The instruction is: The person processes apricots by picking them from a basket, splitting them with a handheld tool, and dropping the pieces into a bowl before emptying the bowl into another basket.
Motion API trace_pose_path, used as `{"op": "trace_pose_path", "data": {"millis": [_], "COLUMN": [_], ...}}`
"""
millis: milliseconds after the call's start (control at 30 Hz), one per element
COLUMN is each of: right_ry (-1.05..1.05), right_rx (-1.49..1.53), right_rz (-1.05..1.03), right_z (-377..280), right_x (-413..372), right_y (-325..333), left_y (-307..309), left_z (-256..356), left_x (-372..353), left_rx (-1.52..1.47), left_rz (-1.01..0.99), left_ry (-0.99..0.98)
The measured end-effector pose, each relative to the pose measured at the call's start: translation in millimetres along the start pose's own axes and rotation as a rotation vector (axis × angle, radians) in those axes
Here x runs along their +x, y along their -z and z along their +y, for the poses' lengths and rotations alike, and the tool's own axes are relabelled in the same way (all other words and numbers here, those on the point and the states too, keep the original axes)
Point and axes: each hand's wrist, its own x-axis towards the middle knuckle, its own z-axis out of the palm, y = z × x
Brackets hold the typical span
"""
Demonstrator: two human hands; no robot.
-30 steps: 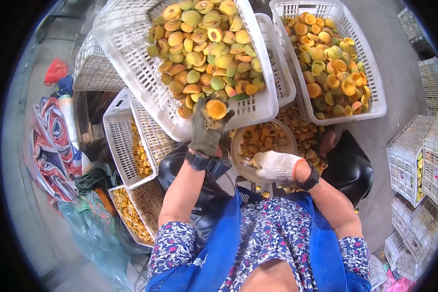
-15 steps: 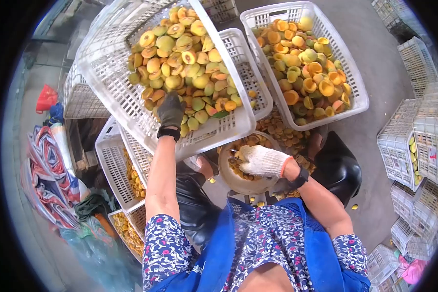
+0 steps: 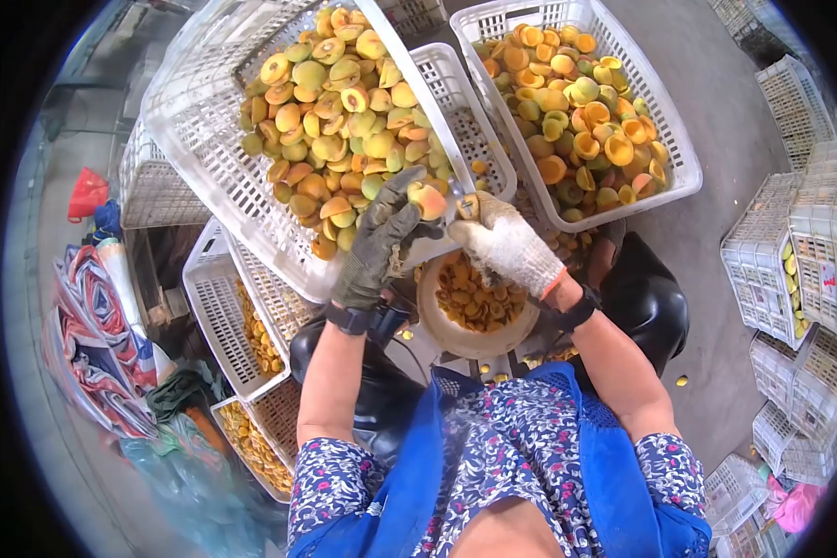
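Fruit half point(image 3: 426, 199) is being gripped by the dark-gloved left hand point(image 3: 377, 244) at the crate point(image 3: 195, 130) rim. The white-gloved right hand point(image 3: 507, 249) is pinching a small piece point(image 3: 467, 206) beside it, above the bowl point(image 3: 434, 316).

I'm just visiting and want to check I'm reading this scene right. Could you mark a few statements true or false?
1. The left hand wears a dark glove and holds a fruit half. True.
2. The right hand is bare. False: it wears a white glove.
3. The bowl under the hands is empty. False: it holds orange pieces.
4. The left crate and the right crate both hold halved fruit. True.
5. The apron is red. False: it is blue.
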Motion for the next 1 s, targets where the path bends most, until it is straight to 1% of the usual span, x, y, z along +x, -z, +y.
{"op": "trace_pose_path", "data": {"millis": [33,100,133,167,233,267,300,367,400,467,567,700,767,800,867,900,967,1000], "right_ry": [-0.007,1.065,0.970,0.965,0.991,0.990,0.989,0.862,0.857,0.914,0.891,0.813,0.812,0.809,0.661,0.657,0.579,0.575], "right_rx": [0.001,-1.072,-1.020,-1.017,-1.086,-0.997,-0.998,-0.990,-0.989,-1.167,-1.157,-1.090,-1.079,-1.077,-0.786,-0.782,-0.755,-0.752], "right_rz": [-0.002,0.210,0.200,0.193,0.265,0.241,0.239,0.246,0.245,0.199,0.194,0.211,0.172,0.174,0.115,0.118,0.064,0.068], "right_z": [15.0,50.3,56.1,60.5,67.4,69.0,69.7,71.2,71.2,71.1,71.9,82.9,85.9,86.1,77.6,74.5,67.0,61.8], "right_x": [4.3,14.1,7.1,3.6,0.3,4.2,4.4,2.2,1.7,0.9,1.6,0.2,0.8,1.1,0.1,-0.1,-0.6,-3.2], "right_y": [-2.9,-10.2,-20.2,-23.7,-27.0,-27.7,-27.8,-29.4,-29.1,-26.7,-28.1,-34.9,-36.9,-37.5,-38.2,-38.5,-37.8,-37.9], "left_y": [-7.6,-15.9,-14.2,-10.6,-5.4,-3.2,-4.4,-11.3,-10.4,-9.0,-12.2,-14.7,-17.4,-16.1,-12.7,-12.1,-13.3,-14.2], "left_z": [-1.6,-4.3,-7.9,-16.6,-31.4,-30.2,-29.0,-25.8,-27.2,-30.9,-36.8,-43.7,-45.9,-48.5,-57.1,-59.8,-63.7,-64.0], "left_x": [-2.8,-7.2,-8.6,-11.6,-17.7,-14.3,-11.9,-9.0,-7.1,-2.9,-1.2,-1.0,-1.4,-0.1,3.2,3.7,4.4,3.5], "left_rx": [-0.003,-0.417,-0.432,-0.435,0.640,0.760,0.758,-0.097,-0.098,-0.330,-0.359,-0.349,-0.116,-0.114,-0.003,0.000,0.120,0.121], "left_rz": [0.003,0.075,0.118,0.125,0.160,0.158,0.158,0.122,0.123,0.129,0.175,0.142,0.256,0.254,0.271,0.269,0.275,0.272], "left_ry": [0.006,0.049,0.077,0.081,-0.363,-0.300,-0.298,-0.187,-0.182,-0.096,-0.118,-0.123,-0.150,-0.146,-0.214,-0.209,-0.243,-0.238]}}
